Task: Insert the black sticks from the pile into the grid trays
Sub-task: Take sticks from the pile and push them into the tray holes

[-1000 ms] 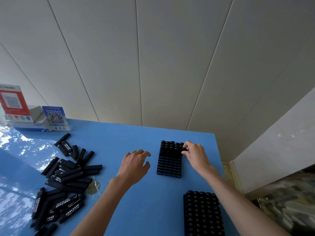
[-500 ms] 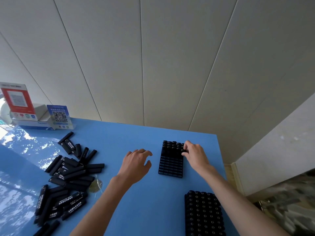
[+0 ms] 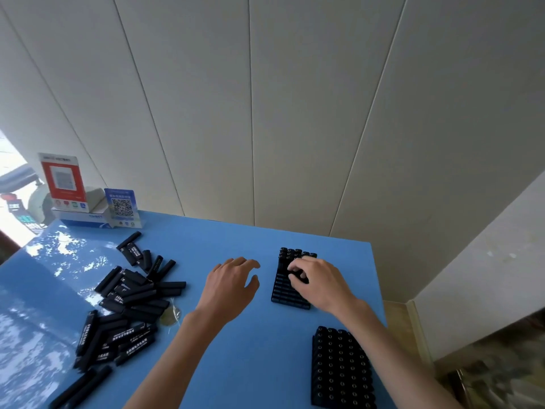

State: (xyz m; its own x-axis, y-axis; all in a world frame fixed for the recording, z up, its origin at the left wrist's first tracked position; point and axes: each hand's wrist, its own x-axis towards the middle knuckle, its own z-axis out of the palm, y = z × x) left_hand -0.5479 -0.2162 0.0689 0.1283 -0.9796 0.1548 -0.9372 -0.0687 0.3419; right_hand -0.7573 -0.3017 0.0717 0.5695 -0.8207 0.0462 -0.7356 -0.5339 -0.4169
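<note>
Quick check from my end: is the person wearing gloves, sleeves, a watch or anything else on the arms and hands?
Nothing worn shows. The left hand and right hand are both bare, with no gloves, rings or tape visible. Both forearms are bare as far as the bottom edge of the picture, with no sleeve cuff, watch or wristband in view. Anything above that is out of frame.

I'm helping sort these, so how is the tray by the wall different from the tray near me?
The far tray has sticks standing only in its back rows, with bare slots in front; the near tray looks full across. The right hand rests on the far tray, its fingers curled at the sticks there; nothing touches the near tray. Both are black grid trays on the blue table.
</note>
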